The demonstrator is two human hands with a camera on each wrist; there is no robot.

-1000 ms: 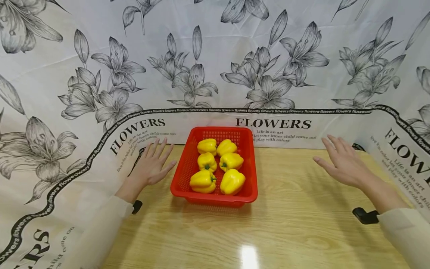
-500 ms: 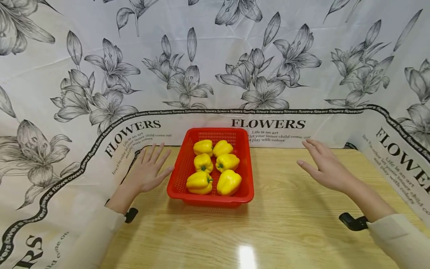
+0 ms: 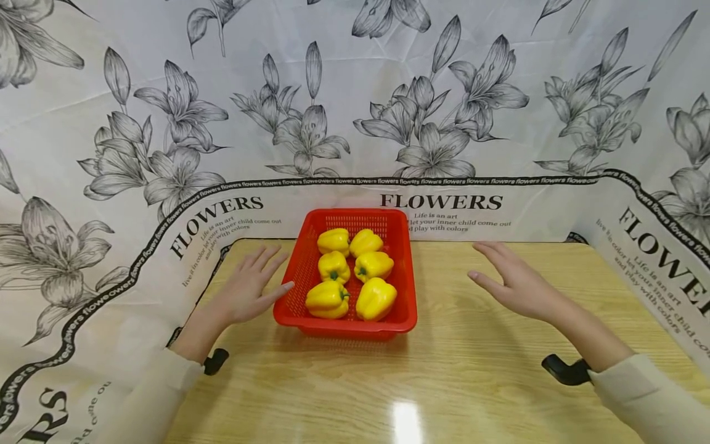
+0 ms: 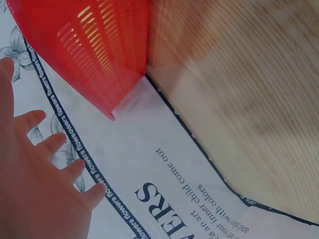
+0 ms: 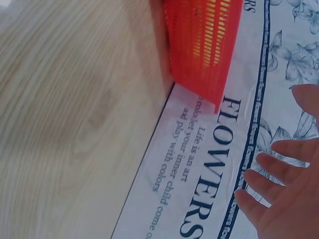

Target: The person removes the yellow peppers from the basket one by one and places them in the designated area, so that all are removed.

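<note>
A red plastic basket (image 3: 344, 325) with slotted walls stands on the wooden table, towards its back edge. Inside it lie several yellow bell peppers (image 3: 376, 300), set out in two columns. My left hand (image 3: 244, 293) hovers just left of the basket, fingers spread, its thumb tip overlapping the rim in the head view. To the right, some way off from the basket, my right hand (image 3: 518, 283) is held over the table with straight fingers. Both wrist views show the basket's side wall (image 4: 99, 45) beyond the fingers, and neither hand holds anything.
A white cloth (image 3: 344, 142) printed with grey flowers and lettering hangs behind the table (image 3: 471, 370) and along both sides. Black mounts (image 3: 566, 370) sit at both wrists. Light glares off the table's front.
My right hand has moved left, closer to the basket. The left hand has come slightly nearer to the basket's left rim. The head view has shifted a little; the peppers lie as before.
</note>
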